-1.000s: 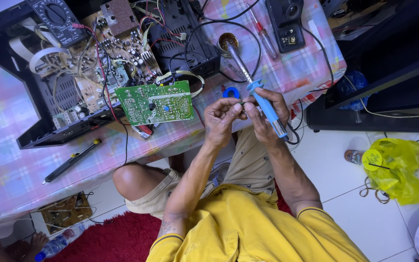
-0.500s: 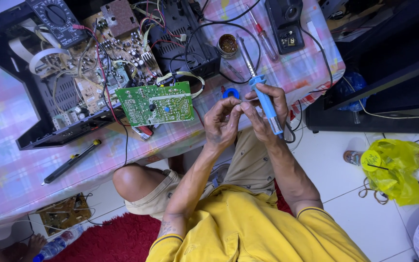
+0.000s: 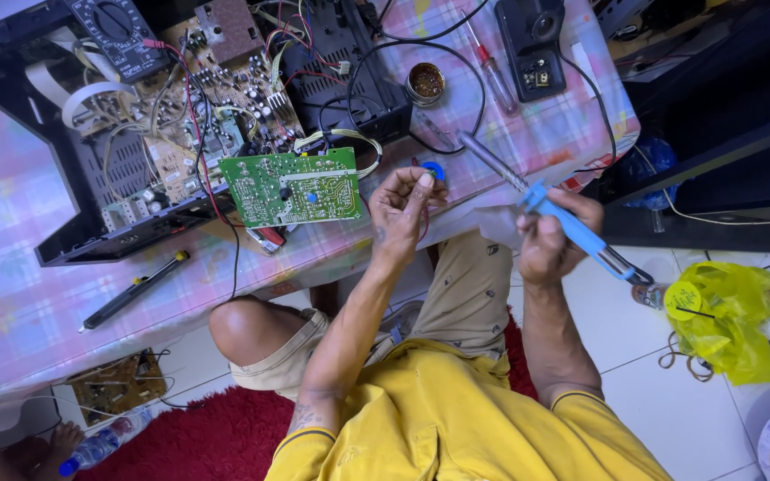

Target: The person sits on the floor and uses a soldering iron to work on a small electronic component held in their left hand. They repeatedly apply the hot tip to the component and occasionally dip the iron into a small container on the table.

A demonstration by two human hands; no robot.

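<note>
Head view, looking down on a seated person in a yellow shirt and tan shorts at a table (image 3: 11, 294) covered with a pastel checked cloth.

The right hand (image 3: 550, 240) is clenched around the blue plastic handle of a soldering iron (image 3: 536, 200). Its slim metal shaft points up and left over the table edge, tip in the air, near but not touching anything. The left hand (image 3: 403, 209) is raised with fingers curled and pinched; a thin dark strand, perhaps wire or solder, seems to run through them, but it is too small to be sure. A small blue round part (image 3: 436, 169) lies just beyond the fingertips.

Work looks to be in the middle: an opened black chassis (image 3: 91, 240) exposes a tan main board (image 3: 216, 107) crowded with parts and loose red, white and black wires. A green circuit board (image 3: 291, 189) lies tilted out over the chassis edge, just left of the left hand, solder side up, glossy, with pale tracks. No joint is being touched now, so soldering seems paused or being readied.

A round tin (image 3: 426, 83) with dark paste, a clear-handled screwdriver (image 3: 492, 67) and a black multimeter (image 3: 122, 36) sit further back. A black tool (image 3: 135, 289) lies nearer on the cloth. On the white tile floor are a red rug (image 3: 216, 436) and a crumpled yellow bag (image 3: 733, 321).
</note>
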